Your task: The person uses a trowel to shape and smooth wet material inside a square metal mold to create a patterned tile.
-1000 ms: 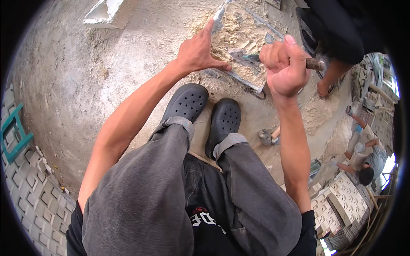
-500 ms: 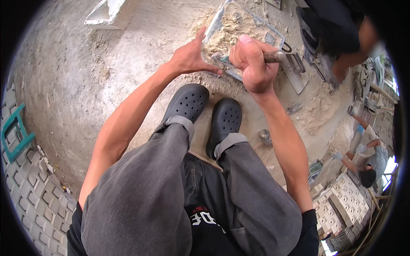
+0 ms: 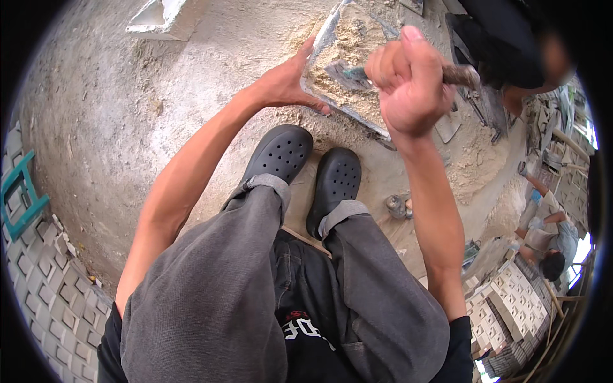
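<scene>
My right hand (image 3: pixel 415 83) is closed round the thick brown handle of a flat-headed hand tool (image 3: pixel 345 75) with a teal neck. Its grey head lies over pale sandy mix inside a metal mould frame (image 3: pixel 357 118); whether it is a brush or a scraper, I cannot tell. At the frame's near left corner rests my left hand (image 3: pixel 287 83), thumb and fingers spread wide along the two sides. My right hand hides part of the frame's right side.
A white angular block (image 3: pixel 161 20) lies at the far left. Dusty tools (image 3: pixel 479 108) lie at the right, near a person in dark clothes (image 3: pixel 504 45). Farther right another person (image 3: pixel 549 236) works by stacked pale blocks (image 3: pixel 511 300). A teal stool (image 3: pixel 24 198) stands at the left.
My right hand has risen and moved to the right, swinging the tool's head further into the frame, over the mix. The left hand has barely shifted.
</scene>
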The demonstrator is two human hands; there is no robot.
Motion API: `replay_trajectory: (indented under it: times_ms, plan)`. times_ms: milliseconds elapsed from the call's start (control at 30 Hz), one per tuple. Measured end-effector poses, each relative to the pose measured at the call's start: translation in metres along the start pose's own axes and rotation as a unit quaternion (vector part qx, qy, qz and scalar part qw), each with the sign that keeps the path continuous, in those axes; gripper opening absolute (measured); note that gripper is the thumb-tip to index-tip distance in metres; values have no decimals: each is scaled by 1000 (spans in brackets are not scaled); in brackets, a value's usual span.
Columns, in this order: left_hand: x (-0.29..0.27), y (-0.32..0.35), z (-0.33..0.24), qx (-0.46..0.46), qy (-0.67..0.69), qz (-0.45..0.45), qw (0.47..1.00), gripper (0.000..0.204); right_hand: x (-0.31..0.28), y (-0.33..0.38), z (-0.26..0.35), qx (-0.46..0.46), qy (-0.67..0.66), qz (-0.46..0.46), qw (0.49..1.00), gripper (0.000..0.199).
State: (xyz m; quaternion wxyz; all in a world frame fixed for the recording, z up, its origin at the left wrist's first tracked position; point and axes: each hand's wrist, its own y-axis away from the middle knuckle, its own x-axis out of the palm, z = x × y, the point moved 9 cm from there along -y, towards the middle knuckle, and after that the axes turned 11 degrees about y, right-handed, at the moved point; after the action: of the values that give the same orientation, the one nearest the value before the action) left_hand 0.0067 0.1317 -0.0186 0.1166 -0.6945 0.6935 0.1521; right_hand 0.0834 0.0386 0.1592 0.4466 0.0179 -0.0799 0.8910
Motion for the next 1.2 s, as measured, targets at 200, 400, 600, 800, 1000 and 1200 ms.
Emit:
replay_trajectory:
  times_ms: [200,400,600,800,1000,1200]
  plan:
    - [1,8,-2,32,-51,3,998,150,17,-10,-29,-41,54,30,997,45]
    - [6,14,7,-55,-76,-14,996,144,29,3,-28,-40,46,61,996,50]
    - [6,22,5,-49,-68,-27,996,144,23,8,-29,-45,7,67,997,48]
    - [9,9,16,-84,-20,-29,996,147,4,-1,-21,-34,-39,41,998,49]
    - [2,-29,18,-75,17,29,997,153,-43,-9,5,6,-8,-12,1000,48]
    - [-4,-28,1,-20,-126,-9,992,154,-65,8,2,49,40,-130,990,48]
